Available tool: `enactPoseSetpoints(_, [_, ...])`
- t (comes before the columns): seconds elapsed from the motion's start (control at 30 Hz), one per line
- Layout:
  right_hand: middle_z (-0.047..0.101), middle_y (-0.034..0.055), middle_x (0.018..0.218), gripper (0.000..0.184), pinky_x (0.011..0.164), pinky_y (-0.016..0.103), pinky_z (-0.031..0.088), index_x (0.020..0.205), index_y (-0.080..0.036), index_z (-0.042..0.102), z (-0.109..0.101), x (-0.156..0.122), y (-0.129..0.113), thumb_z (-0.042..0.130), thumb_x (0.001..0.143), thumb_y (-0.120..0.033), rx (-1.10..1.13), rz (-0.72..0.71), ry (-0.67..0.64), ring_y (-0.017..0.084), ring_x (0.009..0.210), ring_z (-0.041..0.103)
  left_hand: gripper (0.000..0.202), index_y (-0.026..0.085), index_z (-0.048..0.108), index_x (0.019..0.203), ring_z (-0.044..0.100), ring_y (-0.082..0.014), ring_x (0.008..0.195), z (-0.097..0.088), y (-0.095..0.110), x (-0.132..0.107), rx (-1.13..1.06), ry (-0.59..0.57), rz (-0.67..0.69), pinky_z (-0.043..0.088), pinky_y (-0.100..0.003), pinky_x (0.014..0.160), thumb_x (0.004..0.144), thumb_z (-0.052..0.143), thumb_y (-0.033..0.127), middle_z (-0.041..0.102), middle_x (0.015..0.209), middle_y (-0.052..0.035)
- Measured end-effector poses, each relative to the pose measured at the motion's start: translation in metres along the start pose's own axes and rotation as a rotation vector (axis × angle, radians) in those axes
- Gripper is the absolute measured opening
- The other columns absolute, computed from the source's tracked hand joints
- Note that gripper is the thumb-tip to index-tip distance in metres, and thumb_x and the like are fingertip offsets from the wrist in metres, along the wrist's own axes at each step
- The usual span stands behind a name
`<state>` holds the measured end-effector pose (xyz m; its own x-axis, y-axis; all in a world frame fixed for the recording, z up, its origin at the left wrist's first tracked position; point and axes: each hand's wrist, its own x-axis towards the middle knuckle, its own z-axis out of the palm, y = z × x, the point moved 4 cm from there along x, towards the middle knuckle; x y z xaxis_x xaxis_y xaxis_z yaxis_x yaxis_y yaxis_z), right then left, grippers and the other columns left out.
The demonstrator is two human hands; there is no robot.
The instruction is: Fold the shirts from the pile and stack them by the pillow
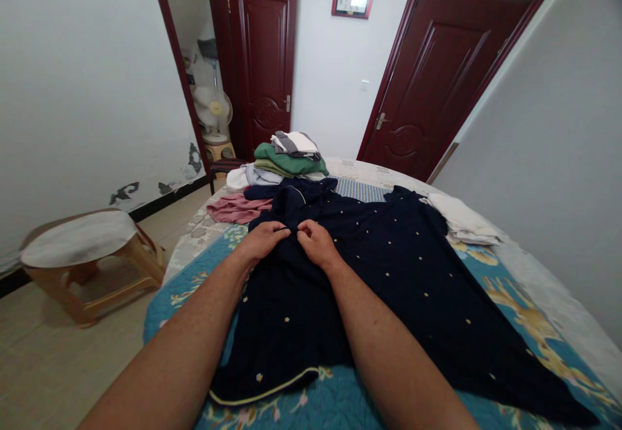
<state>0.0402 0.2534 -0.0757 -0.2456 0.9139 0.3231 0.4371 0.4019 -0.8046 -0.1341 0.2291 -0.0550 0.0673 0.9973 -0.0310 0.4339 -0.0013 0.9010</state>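
A dark navy garment (389, 274) with small pale dots and light piping lies spread across the bed (544, 326). My left hand (262, 239) and my right hand (315, 242) sit side by side near its collar end. Each hand pinches a fold of the navy fabric, fingertips almost touching. Both forearms reach in from the bottom of the view over the garment's lower edge.
A pile of folded clothes (286, 158) stands at the far end of the bed, with a pink garment (236, 208) beside it and a white cloth (461, 219) at the right. A low wooden stool (82, 255) sits on the floor to the left. Two dark red doors and a fan (214, 109) are behind.
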Motion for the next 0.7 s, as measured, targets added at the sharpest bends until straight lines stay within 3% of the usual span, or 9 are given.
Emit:
enactPoseSetpoints(0.23, [0.076,0.0047,0.111,0.032,0.098,0.032,0.048,0.112,-0.022,0.075,-0.003,-0.001,-0.006,0.050,0.091,-0.024,0.022,-0.076,0.002,0.019,0.105,0.068,0.036,0.018,0.072,0.082,0.059,-0.0177,0.065,0.004,-0.004,0.002,-0.016,0.043,-0.004,0.040,-0.028,0.059,0.076,0.065,0.053,0.069,0.072,-0.0012])
enactPoseSetpoints(0.37, [0.075,0.0036,0.096,0.039,0.080,0.031,0.053,0.122,-0.023,0.074,-0.003,0.003,0.005,0.051,0.090,-0.029,0.159,0.035,-0.044,0.018,0.081,0.067,0.037,0.018,0.073,0.085,0.061,-0.0188,0.068,0.004,-0.004,0.003,-0.016,0.056,0.013,0.042,-0.028,0.061,0.077,0.065,0.053,0.071,0.075,-0.0022])
enactPoseSetpoints(0.47, [0.069,0.0006,0.078,0.044,0.064,0.027,0.049,0.124,-0.021,0.073,-0.001,0.006,0.010,0.053,0.086,-0.027,0.283,0.090,-0.112,0.016,0.064,0.060,0.037,0.018,0.074,0.086,0.061,-0.0189,0.068,0.004,-0.004,0.003,0.012,0.080,0.025,0.041,-0.029,0.061,0.078,0.064,0.052,0.071,0.075,-0.0022])
enactPoseSetpoints(0.57, [0.064,-0.0016,0.071,0.045,0.063,0.025,0.046,0.123,-0.021,0.074,0.000,0.006,0.011,0.053,0.082,-0.023,0.338,0.064,-0.162,0.014,0.064,0.057,0.037,0.017,0.075,0.086,0.060,-0.0190,0.068,0.004,-0.005,0.004,0.025,0.081,0.018,0.041,-0.029,0.061,0.078,0.063,0.051,0.071,0.075,-0.0025])
enactPoseSetpoints(0.7, [0.068,-0.0006,0.080,0.041,0.068,0.027,0.049,0.123,-0.021,0.073,0.003,0.005,0.012,0.059,0.085,-0.028,0.283,0.008,-0.158,0.015,0.069,0.059,0.035,0.017,0.074,0.084,0.059,-0.0187,0.067,0.005,-0.006,0.005,0.032,0.087,0.032,0.040,-0.028,0.059,0.077,0.063,0.050,0.070,0.072,-0.0024])
